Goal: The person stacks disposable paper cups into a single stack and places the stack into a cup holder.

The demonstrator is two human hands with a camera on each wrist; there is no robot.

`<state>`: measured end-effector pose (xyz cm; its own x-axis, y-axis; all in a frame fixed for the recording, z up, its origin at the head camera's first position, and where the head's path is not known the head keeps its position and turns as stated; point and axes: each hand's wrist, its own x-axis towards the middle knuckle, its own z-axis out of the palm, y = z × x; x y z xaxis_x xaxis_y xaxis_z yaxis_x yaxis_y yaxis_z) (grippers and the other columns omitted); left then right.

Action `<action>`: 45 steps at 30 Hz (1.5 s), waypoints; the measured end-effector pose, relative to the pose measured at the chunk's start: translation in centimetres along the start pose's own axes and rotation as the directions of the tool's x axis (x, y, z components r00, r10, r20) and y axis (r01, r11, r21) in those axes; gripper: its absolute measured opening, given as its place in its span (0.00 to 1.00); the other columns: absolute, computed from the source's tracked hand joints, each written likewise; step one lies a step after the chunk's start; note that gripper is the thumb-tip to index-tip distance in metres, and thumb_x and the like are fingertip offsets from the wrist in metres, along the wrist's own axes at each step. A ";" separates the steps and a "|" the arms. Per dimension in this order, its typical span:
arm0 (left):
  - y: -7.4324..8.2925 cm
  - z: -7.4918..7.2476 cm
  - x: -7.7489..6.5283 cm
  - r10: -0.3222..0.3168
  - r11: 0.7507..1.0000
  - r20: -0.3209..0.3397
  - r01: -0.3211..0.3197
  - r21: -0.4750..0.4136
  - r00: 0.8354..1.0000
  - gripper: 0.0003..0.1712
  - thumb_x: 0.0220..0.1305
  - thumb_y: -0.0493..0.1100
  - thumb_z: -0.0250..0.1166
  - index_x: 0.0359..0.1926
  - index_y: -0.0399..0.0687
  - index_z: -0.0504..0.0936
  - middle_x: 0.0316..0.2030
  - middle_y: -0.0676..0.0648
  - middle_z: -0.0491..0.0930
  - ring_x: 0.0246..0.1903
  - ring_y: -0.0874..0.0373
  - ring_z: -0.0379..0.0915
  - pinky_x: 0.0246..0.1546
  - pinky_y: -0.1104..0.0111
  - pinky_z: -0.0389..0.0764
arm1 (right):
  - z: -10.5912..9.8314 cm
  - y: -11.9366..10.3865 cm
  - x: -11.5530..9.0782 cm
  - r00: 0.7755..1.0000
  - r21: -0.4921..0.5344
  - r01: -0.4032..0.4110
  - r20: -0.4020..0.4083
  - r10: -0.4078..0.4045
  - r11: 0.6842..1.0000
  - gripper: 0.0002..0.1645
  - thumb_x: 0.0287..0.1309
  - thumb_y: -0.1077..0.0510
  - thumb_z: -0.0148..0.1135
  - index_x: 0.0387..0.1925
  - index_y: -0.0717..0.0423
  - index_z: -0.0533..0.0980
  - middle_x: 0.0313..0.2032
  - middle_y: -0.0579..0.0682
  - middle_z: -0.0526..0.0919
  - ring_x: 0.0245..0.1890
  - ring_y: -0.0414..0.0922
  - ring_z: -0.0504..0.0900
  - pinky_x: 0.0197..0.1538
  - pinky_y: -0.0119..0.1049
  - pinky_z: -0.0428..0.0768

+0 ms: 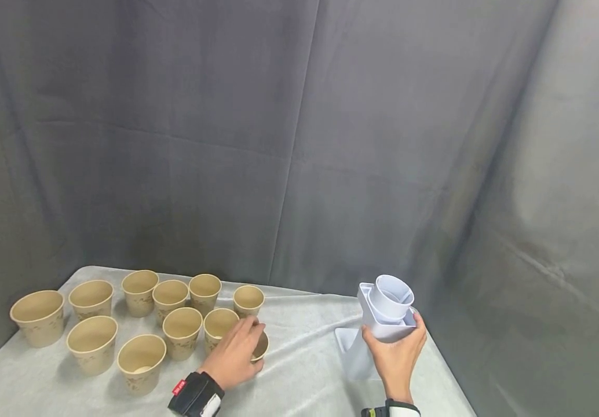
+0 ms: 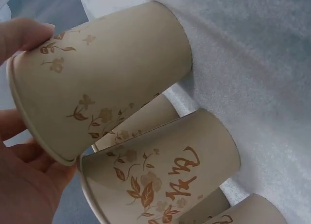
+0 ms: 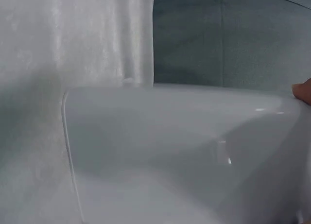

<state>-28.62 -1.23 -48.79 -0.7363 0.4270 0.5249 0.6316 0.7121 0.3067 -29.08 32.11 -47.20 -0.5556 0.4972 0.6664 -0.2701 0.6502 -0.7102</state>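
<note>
My left hand (image 1: 235, 353) is at the near right end of a group of tan paper cups. Its thumb and fingers grip the rim of one paper cup (image 2: 116, 73), printed with brown flowers; in the head view the hand covers most of that cup. Beside it in the left wrist view is another printed cup (image 2: 165, 170), close to the held one. Further right, my right hand (image 1: 397, 358) holds the upper part of a tall white plastic container (image 1: 360, 359) topped by a round open collar (image 1: 392, 296). The container's smooth wall (image 3: 170, 146) fills much of the right wrist view.
Several more open paper cups, such as a wide one (image 1: 39, 313) and a front one (image 1: 142, 365), stand upright across the left side of the cloth-covered table (image 1: 299, 359). Grey curtains (image 1: 226, 145) hang behind the table and on both sides.
</note>
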 end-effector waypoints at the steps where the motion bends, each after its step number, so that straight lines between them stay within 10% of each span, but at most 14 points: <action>1: 0.1 -0.1 0.0 -0.007 1.000 0.003 0.007 -0.009 1.000 0.33 0.48 0.41 0.78 0.54 0.30 0.79 0.51 0.38 0.75 0.52 0.44 0.75 0.54 0.52 0.79 | 0.0 0.0 0.0 1.000 -0.005 0.007 -0.004 -0.007 1.000 0.68 0.25 0.59 0.87 0.70 0.65 0.57 0.63 0.69 0.64 0.64 0.64 0.63 0.63 0.58 0.62; 45: 3.1 2.2 -2.0 0.022 0.999 -0.018 -0.023 -0.031 1.000 0.34 0.49 0.50 0.77 0.54 0.36 0.80 0.45 0.45 0.73 0.44 0.52 0.73 0.48 0.59 0.80 | -0.4 -4.9 -5.7 0.996 -0.059 0.089 0.008 -0.088 0.994 0.63 0.23 0.55 0.88 0.62 0.66 0.63 0.60 0.68 0.68 0.60 0.63 0.67 0.61 0.54 0.65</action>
<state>-25.70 1.38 -50.64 -0.7177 0.4324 0.5459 0.6553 0.6846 0.3192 -24.25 26.35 -47.42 -0.5361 0.4329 0.7247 -0.2714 0.7246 -0.6335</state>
